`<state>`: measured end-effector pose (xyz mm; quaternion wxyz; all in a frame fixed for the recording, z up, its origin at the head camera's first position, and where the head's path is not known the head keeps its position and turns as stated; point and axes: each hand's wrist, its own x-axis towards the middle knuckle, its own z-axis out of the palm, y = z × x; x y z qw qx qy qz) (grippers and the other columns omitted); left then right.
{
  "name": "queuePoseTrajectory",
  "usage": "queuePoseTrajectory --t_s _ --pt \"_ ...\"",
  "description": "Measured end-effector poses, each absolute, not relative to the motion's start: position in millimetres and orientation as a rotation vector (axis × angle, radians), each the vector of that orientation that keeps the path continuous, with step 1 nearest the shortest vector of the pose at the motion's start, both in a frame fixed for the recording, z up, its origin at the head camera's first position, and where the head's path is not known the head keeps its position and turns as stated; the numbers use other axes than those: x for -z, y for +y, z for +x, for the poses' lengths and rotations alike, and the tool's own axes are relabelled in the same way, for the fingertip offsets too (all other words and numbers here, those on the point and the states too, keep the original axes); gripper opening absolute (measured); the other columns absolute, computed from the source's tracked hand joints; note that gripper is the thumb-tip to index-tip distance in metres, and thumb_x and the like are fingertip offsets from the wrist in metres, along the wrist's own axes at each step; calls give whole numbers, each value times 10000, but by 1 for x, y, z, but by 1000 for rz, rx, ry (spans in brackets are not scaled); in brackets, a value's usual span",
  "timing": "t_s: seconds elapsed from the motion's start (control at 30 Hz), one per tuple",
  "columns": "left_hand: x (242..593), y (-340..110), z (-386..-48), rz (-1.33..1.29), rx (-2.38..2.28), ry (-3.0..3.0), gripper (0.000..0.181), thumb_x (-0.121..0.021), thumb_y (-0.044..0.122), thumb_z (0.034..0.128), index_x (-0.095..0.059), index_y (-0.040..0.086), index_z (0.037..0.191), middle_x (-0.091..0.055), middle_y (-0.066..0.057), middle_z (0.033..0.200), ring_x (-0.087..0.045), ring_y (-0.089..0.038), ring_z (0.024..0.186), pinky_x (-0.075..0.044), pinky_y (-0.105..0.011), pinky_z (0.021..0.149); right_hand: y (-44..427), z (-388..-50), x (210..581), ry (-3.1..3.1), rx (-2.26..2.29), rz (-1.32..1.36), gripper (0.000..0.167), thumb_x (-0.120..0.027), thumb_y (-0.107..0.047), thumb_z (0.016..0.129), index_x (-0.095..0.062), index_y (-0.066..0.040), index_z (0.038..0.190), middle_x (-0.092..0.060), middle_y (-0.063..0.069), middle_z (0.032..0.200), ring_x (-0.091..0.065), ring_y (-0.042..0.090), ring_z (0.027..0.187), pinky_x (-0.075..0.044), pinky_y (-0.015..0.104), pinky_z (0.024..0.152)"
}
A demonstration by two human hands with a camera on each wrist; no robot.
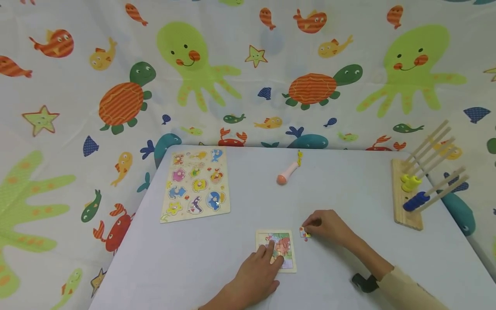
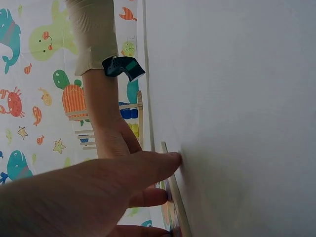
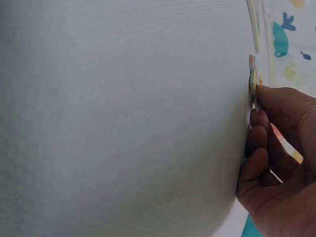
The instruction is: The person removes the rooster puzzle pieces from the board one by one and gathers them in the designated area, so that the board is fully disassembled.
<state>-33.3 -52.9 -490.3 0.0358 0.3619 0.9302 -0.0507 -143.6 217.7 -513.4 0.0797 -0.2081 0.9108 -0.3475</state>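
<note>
The white table [image 1: 186, 267] stretches out — and there's a knobbed puzzle board [image 1: 184, 214] at its far left corner, a pegged bead rack [image 1: 399, 193] along the right edge. Toward the near edge, the left hand [image 1: 253, 273] rests, fingers apart, on a small framed jigsaw [image 1: 273, 231]. A pink-handled toy [image 1: 290, 169] lies by the far edge. Smallest of all, a jigsaw piece [image 1: 303, 233] — just beyond the jigsaw's right edge, pinched by the right hand [image 1: 329, 226].

Puzzle tray [image 1: 293, 251] matt wood; peg stand [image 1: 398, 196] smooth wood; backdrop [image 1: 252, 82] matt cloth.
</note>
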Motion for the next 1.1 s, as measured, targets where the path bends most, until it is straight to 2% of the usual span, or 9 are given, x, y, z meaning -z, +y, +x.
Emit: queuePoseTrajectory --t_s 0.13,0.27,0.37,0.7,1.1 --pt "492 -54 -34 1133 147 2865 494 -723 494 860 -565 201 1224 -492 -153 1423 -475 -213 1085 -498 -274 777 218 -141 515 2739 1047 -636 105 -783 -135 842 -774 -229 887 -648 -192 830 -590 44 786 -503 271 711" --pt "494 -56 -38 1159 103 2874 356 -741 339 891 -587 202 1182 -518 -136 1406 -490 -193 1042 -501 -246 712 219 -139 514 2750 1060 -636 107 -789 -126 835 -774 -223 878 -643 -198 814 -589 34 768 -502 261 698" --pt "495 -58 -41 1154 59 2874 325 -753 284 886 -602 207 1163 -533 -115 1392 -496 -182 1035 -507 -242 704 219 -139 514 2749 1069 -645 102 -793 -120 830 -776 -212 871 -642 -195 806 -588 35 755 -502 258 684" --pt "496 -63 -47 1153 5 2865 347 -761 327 873 -609 230 1169 -535 -107 1386 -495 -193 1092 -513 -258 730 217 -140 516 2729 1053 -683 145 -792 -101 827 -771 -235 878 -643 -197 835 -581 35 782 -502 263 715" --pt "494 -62 -54 1192 12 2885 343 -765 224 872 -608 217 1177 -530 -114 1393 -504 -195 1067 -515 -268 697 219 -140 514 2735 1023 -710 98 -774 -157 862 -771 -239 918 -641 -209 852 -579 21 793 -501 259 717"
